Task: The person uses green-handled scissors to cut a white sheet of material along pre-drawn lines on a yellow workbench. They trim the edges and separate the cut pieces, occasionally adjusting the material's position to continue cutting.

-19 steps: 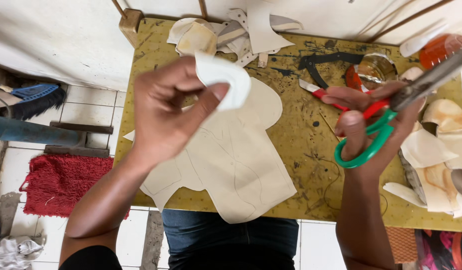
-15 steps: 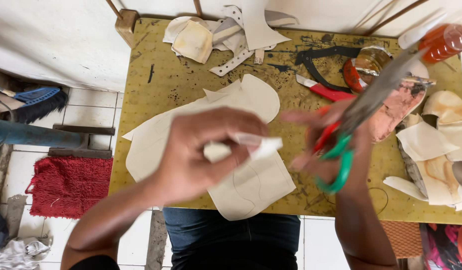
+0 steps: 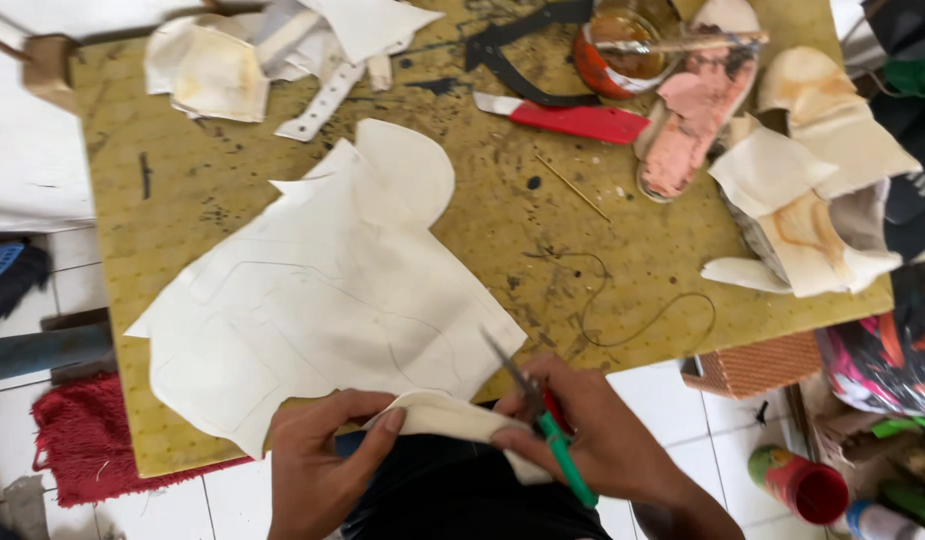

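Red matting lies on the tiled floor at the far left, beside the yellow-topped table. On that table a large cream sheet, pencilled with curved outlines, spreads toward the person's lap. Below its near edge the left hand is closed in a pinch, thumb and fingers gripping the left end of a small cream strip. The strip runs roughly left to right, its long axis level across the lap, bridging the two hands just off the table's edge. Its right end is caught under the fingers of the right hand, which is also closed around the handles of the green-handled scissors. The blades point up and to the left, toward the sheet, lying just above the strip; whether they are parted I cannot tell. Farther right on the table sit a red-handled knife, a glue jar and a pink sole.
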